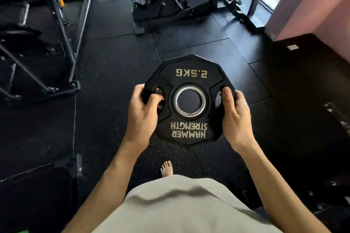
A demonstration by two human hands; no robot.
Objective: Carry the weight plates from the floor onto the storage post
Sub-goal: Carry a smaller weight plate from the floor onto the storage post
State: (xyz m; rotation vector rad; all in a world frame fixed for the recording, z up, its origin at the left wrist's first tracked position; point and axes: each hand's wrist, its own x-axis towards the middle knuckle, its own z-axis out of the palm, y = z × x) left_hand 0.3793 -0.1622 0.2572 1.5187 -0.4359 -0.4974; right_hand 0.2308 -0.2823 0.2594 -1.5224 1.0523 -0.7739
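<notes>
Plate: 2.5KG weight plate (190, 100) held flat in the air, above the floor (113, 81).
Fingers: my left hand (143, 111) and right hand (234, 113) clamped through its side slots.
Risk: a slip drops it toward my bare foot (167, 168).
Post: not in view.

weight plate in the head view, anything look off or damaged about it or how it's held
No damage shows on the weight plate. Its lettering reads upside down from the wearer's side, which is harmless. The left hand and right hand hold it level through its side grip holes. The one oddity is a bare foot below it.
</notes>
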